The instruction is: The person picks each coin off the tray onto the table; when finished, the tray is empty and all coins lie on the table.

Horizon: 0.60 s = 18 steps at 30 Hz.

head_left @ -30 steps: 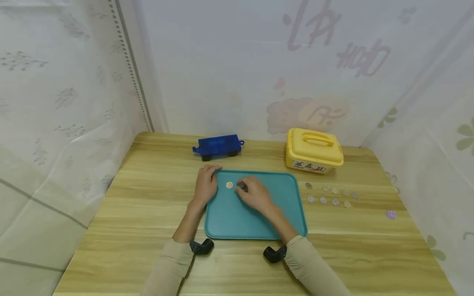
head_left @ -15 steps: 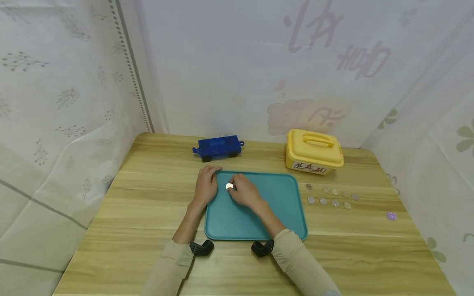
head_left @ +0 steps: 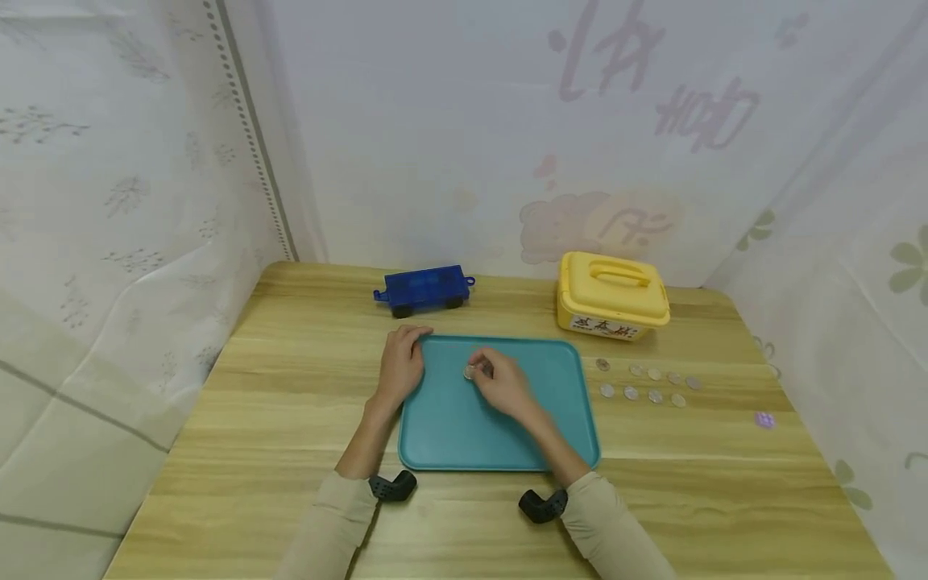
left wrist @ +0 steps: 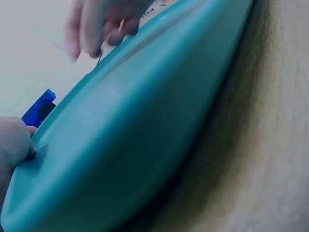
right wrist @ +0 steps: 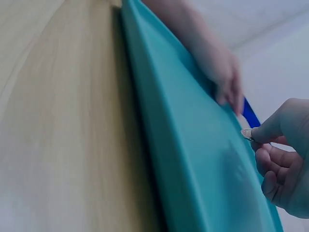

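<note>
A round metal coin (head_left: 469, 371) is pinched between the thumb and fingertips of my right hand (head_left: 505, 387), above the upper left part of a teal tray (head_left: 464, 439). The right wrist view shows the coin (right wrist: 247, 134) at the fingertips, with the other fingers curled in below. My left hand (head_left: 401, 366) holds the tray at its far left corner. Its thumb lies inside the rim and its fingers lie along the outside, partly hidden in the left wrist view.
Two rows of coins (head_left: 631, 393) lie right of the tray. A lidded yellow box (head_left: 615, 294) stands behind them, and a small purple piece (head_left: 764, 420) lies farther right. Behind the tray is a blue toy wagon (head_left: 424, 291). All are on a wooden table (head_left: 290, 403).
My right hand moved left to the coin lying on the tray, took it between thumb and fingers, then moved back right with it. My left hand stayed at the tray's corner.
</note>
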Each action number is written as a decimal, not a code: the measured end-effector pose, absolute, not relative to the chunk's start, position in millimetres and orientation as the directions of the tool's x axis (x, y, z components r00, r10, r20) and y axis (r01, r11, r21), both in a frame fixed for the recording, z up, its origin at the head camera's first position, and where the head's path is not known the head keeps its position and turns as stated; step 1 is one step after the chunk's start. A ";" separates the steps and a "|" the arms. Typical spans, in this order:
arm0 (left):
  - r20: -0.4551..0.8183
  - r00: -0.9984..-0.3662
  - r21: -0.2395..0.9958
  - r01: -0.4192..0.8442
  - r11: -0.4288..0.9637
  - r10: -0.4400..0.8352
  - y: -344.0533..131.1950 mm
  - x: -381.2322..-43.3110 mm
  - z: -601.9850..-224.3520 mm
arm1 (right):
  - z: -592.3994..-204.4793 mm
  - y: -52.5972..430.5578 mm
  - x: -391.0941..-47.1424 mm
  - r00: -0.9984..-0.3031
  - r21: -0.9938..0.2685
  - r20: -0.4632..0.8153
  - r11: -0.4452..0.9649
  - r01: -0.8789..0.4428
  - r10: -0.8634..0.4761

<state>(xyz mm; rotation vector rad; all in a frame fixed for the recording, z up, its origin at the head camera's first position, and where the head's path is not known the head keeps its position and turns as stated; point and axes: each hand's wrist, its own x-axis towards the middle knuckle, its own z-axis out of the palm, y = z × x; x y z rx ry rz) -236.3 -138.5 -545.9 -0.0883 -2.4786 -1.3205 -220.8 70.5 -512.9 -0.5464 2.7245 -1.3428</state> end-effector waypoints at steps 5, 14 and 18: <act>0.298 -0.949 0.801 0.193 0.566 -0.098 -144.1 -235.2 -544.5 | -504.6 115.7 -215.9 -0.969 -0.814 0.158 0.531 -0.237 -0.192; 0.280 -0.956 0.800 0.182 0.571 -0.087 -154.2 -236.6 -546.1 | -506.2 253.7 -210.5 -0.990 -0.806 0.012 0.587 0.076 0.144; 0.280 -0.956 0.797 0.178 0.577 -0.092 -158.8 -235.1 -545.3 | -504.5 307.7 -198.2 -0.965 -0.765 -0.072 0.607 0.216 0.253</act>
